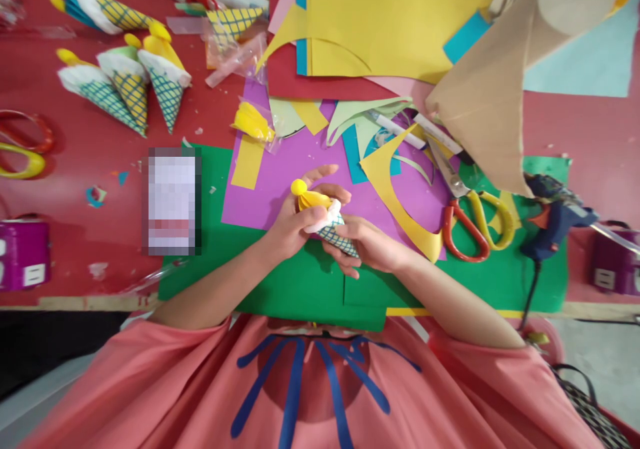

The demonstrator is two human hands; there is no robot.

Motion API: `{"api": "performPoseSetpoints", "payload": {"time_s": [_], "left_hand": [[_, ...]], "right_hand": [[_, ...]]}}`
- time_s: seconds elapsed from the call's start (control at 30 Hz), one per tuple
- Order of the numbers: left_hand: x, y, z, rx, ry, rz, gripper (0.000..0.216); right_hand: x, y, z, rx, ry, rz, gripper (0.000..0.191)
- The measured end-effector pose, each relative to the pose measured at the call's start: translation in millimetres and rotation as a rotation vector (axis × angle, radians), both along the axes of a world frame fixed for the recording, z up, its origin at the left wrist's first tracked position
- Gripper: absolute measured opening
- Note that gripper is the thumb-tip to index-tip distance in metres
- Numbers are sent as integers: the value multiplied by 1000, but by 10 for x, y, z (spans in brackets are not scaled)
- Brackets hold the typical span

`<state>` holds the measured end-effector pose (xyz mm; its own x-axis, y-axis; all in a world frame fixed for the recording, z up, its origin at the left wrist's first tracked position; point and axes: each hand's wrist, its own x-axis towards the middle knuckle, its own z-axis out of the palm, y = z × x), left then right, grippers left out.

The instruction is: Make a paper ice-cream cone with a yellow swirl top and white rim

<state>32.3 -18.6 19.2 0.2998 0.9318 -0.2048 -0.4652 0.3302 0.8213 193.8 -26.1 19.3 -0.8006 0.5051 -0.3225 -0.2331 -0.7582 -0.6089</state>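
Between my two hands is a paper ice cream cone [336, 230] with a blue-and-yellow lattice, a fluffy white rim and a yellow pleated top ending in a small ball. My left hand [293, 225] closes round the white rim and yellow top, its thumb pressed on the rim. Lower down, my right hand [377, 243] grips the patterned cone near its tip. Both hands are above purple paper [280, 199] and green sheets [290, 282]. Similar finished-looking cones [167, 85] lie at the upper left.
Red-and-yellow-handled scissors [467, 225] and a blue glue gun [553, 229] lie to the right. Yellow paper scraps [400, 195], markers [440, 132] and yellow sheets [380, 22] are spread ahead. At left are a blurred-out rectangle [171, 199] and another pair of scissors [23, 162].
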Motion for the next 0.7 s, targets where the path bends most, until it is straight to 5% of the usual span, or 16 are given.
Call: {"api": "performPoseSetpoints", "payload": {"time_s": [0.1,0.2,0.37,0.7], "left_hand": [[-7,3,-23,25,-34,10,54],[0,14,-36,-11,-42,58,60],[26,22,-41,-40,38,84,57],[60,6,-75,-82,36,152,53]], "right_hand": [[15,11,-22,-31,13,17,40],[36,-6,-7,171,-147,-95,37],[36,-44,53,432,-482,-91,63],[43,-45,31,556,-611,-181,54]]}}
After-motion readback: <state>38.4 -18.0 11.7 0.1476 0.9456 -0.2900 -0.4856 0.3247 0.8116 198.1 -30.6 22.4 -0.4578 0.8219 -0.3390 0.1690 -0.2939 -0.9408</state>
